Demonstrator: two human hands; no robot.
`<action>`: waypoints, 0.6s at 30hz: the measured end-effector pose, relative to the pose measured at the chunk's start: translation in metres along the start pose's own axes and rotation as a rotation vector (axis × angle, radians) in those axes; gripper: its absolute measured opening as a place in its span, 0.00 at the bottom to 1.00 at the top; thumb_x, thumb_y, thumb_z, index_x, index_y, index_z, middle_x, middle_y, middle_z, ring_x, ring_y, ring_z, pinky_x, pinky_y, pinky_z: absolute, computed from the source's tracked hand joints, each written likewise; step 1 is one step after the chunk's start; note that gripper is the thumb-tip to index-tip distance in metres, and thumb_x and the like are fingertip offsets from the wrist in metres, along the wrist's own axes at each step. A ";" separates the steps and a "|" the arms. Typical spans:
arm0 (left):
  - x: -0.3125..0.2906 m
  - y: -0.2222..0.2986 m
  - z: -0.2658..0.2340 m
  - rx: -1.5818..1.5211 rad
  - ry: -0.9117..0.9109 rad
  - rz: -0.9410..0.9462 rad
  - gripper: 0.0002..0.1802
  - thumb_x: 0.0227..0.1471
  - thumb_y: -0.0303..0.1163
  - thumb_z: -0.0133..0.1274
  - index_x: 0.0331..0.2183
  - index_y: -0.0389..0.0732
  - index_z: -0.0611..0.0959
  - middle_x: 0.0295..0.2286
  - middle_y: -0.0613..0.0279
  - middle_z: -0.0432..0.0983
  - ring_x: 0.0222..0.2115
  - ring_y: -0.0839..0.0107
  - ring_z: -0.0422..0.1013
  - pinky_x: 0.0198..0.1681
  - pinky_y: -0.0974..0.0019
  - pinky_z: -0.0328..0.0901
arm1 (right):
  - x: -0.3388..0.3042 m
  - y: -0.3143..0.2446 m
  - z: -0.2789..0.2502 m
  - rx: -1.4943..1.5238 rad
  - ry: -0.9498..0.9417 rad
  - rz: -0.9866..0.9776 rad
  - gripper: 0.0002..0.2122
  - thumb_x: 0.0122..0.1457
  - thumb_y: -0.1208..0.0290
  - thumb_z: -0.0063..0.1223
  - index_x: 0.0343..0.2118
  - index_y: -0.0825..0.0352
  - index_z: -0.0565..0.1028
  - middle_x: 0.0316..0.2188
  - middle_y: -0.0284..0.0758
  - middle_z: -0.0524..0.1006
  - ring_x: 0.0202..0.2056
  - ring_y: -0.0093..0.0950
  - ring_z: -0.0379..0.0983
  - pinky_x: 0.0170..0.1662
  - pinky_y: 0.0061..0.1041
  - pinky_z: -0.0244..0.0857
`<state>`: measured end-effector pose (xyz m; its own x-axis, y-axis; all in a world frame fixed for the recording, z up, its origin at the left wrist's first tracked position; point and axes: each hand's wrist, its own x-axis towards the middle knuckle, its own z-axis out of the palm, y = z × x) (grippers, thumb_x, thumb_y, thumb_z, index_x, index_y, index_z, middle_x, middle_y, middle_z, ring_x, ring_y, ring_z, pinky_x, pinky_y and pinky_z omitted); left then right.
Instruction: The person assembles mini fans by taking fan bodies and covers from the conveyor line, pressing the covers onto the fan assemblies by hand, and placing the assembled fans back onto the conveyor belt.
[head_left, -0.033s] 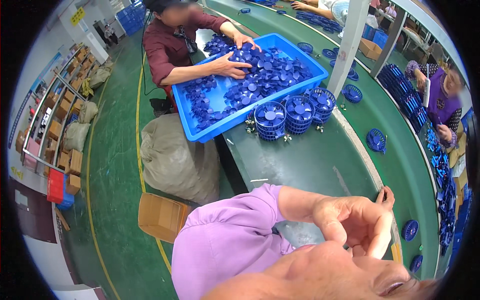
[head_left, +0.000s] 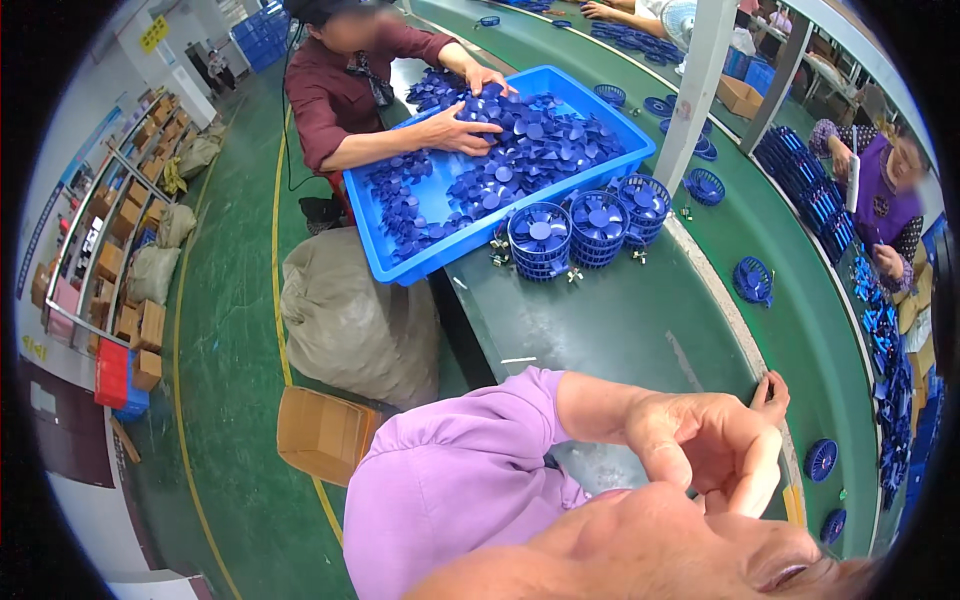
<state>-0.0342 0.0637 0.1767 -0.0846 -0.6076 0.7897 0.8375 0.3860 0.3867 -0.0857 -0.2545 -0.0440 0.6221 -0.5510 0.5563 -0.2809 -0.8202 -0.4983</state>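
Observation:
My left hand point(head_left: 705, 435) is in front of my own face at the lower right, over the edge of the green table. Its fingers are curled in and the thumb is bent; the fingertips are partly hidden, so whatever they hold cannot be made out. Beyond its knuckles show a few fingertips point(head_left: 772, 392), apparently of my right hand; the rest of that hand is hidden. Farther up the table stand several blue round fan cages point(head_left: 540, 240) with blades inside, small wired parts at their feet.
A co-worker's hands point(head_left: 465, 130) rest among blue fan blades in a blue tray point(head_left: 400, 272). A conveyor belt point(head_left: 800, 370) carries scattered fan cages. A grey post point(head_left: 695, 100) rises beside it. To the left are a stuffed sack point(head_left: 355, 315) and an open carton point(head_left: 320, 430).
Hardly anything differs. The fingers of my left hand have shifted very slightly, and the co-worker's hands in the tray have moved a little.

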 end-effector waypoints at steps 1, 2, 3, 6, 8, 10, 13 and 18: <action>0.003 -0.002 -0.006 0.034 -0.129 0.054 0.30 0.46 0.43 0.63 0.40 0.30 0.71 0.34 0.53 0.71 0.37 0.66 0.70 0.33 0.69 0.69 | 0.001 -0.004 -0.002 0.002 -0.019 0.005 0.07 0.56 0.73 0.53 0.35 0.70 0.78 0.40 0.40 0.78 0.41 0.35 0.73 0.45 0.31 0.67; 0.005 -0.005 -0.012 0.069 -0.258 0.108 0.29 0.46 0.43 0.63 0.39 0.29 0.71 0.33 0.54 0.71 0.36 0.65 0.71 0.34 0.68 0.69 | 0.000 -0.004 -0.002 0.001 -0.014 0.014 0.08 0.56 0.73 0.53 0.36 0.70 0.78 0.40 0.40 0.78 0.41 0.35 0.73 0.46 0.31 0.67; 0.009 -0.008 -0.017 0.064 -0.259 0.107 0.29 0.46 0.43 0.63 0.39 0.29 0.71 0.33 0.54 0.71 0.36 0.65 0.71 0.34 0.68 0.69 | 0.000 -0.005 -0.003 -0.002 -0.013 0.017 0.08 0.56 0.73 0.53 0.36 0.70 0.78 0.40 0.40 0.78 0.41 0.35 0.73 0.46 0.31 0.67; 0.016 -0.013 -0.018 0.136 -0.413 0.242 0.28 0.47 0.43 0.62 0.39 0.31 0.72 0.37 0.52 0.71 0.41 0.62 0.70 0.36 0.67 0.68 | 0.001 -0.004 -0.004 0.014 -0.001 0.034 0.08 0.56 0.73 0.53 0.35 0.70 0.78 0.40 0.40 0.78 0.41 0.35 0.73 0.46 0.31 0.66; 0.015 -0.006 0.002 0.052 -0.059 0.147 0.27 0.47 0.42 0.61 0.40 0.32 0.72 0.40 0.49 0.69 0.46 0.60 0.67 0.42 0.66 0.67 | 0.001 0.003 -0.002 -0.011 -0.020 -0.007 0.08 0.56 0.72 0.53 0.35 0.70 0.78 0.40 0.40 0.78 0.42 0.35 0.72 0.46 0.31 0.66; 0.014 -0.005 0.010 -0.038 -0.004 0.129 0.27 0.48 0.43 0.60 0.42 0.32 0.71 0.43 0.49 0.67 0.49 0.59 0.65 0.43 0.64 0.68 | 0.001 0.001 -0.002 0.009 -0.017 0.012 0.08 0.56 0.72 0.53 0.35 0.70 0.78 0.41 0.40 0.78 0.42 0.36 0.72 0.47 0.31 0.66; 0.010 -0.003 0.006 -0.036 -0.021 0.090 0.29 0.48 0.41 0.60 0.44 0.31 0.70 0.44 0.49 0.66 0.48 0.61 0.66 0.43 0.65 0.69 | 0.001 -0.005 -0.002 -0.002 -0.014 -0.010 0.08 0.56 0.72 0.53 0.35 0.70 0.77 0.40 0.40 0.78 0.42 0.36 0.72 0.46 0.31 0.66; 0.001 -0.002 -0.004 -0.058 -0.012 -0.012 0.29 0.48 0.41 0.61 0.43 0.29 0.71 0.39 0.51 0.70 0.41 0.66 0.69 0.38 0.67 0.69 | 0.001 0.011 0.005 -0.008 -0.041 -0.070 0.07 0.56 0.73 0.52 0.36 0.69 0.77 0.40 0.40 0.77 0.41 0.36 0.72 0.45 0.31 0.66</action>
<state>-0.0336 0.0593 0.1750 -0.1005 -0.6037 0.7909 0.8665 0.3375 0.3678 -0.0839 -0.2631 -0.0522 0.6694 -0.4860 0.5618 -0.2419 -0.8577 -0.4537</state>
